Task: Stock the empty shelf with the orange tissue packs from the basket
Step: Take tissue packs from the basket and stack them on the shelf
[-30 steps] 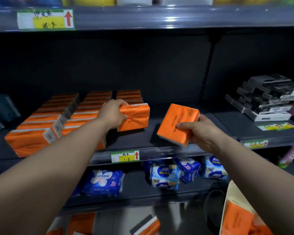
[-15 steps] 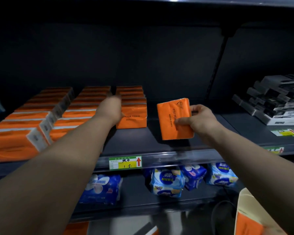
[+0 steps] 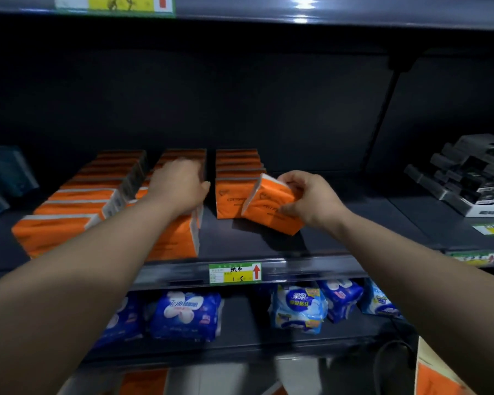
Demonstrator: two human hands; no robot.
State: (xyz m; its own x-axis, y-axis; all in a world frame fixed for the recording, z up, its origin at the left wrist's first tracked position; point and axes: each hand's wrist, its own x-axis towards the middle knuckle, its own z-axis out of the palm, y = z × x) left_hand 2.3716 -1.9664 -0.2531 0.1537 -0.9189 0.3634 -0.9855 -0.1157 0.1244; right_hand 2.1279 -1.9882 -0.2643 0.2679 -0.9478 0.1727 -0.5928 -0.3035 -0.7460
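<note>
Orange tissue pack (image 3: 270,208): glossy wrap, white end strip, dark lettering. Tilted, low over the shelf (image 3: 240,248), above-right of the price tag (image 3: 235,273). Right hand (image 3: 311,201) grips it, fingers curled round. Left hand (image 3: 180,186), above-left of the tag, lies flat on the stocked row (image 3: 174,240), fingers loose.

Tissue-pack rows (image 3: 77,201) sit left on the shelf (image 3: 354,223) — boxes (image 3: 474,178) right, pouches (image 3: 186,315) below.

Shelf (image 3: 362,195) bare right of rightmost orange row (image 3: 237,163) — black boxes (image 3: 474,178) farther right.
</note>
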